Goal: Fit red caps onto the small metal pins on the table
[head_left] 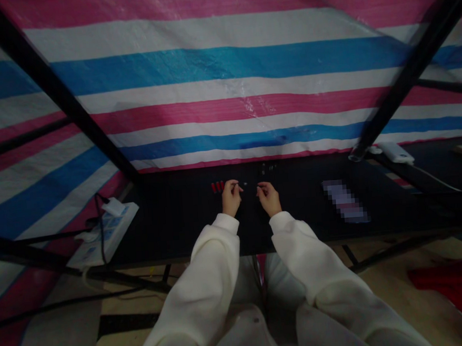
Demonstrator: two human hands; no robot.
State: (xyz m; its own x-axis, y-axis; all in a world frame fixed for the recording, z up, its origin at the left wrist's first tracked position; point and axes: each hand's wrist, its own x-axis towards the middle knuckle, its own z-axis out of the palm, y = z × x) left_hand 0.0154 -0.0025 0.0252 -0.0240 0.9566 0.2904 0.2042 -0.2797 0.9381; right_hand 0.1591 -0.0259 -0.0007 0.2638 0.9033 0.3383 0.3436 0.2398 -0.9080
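Observation:
My left hand [231, 198] is over the black table [170, 214], its fingers curled into a pinch. Whatever those fingertips may hold is too small to make out. Right beside it on the left lie several short red cylinders [217, 186], partly covered by the hand. My right hand [269, 198] faces it a short way to the right, thumb and forefinger drawn together; any thing between them is too small to name. A tiny pale piece [245, 183] rests in the gap between both hands. Beyond the right hand lie several small metallic bits [269, 167].
A white power strip [118, 231] with a plugged-in charger stands at the table's left end. A blurred-out flat, phone-shaped thing [344, 201] lies to the right. Farther right are a white device [396, 152] and its cable. Black frame posts and a striped sheet [223, 63] enclose the table.

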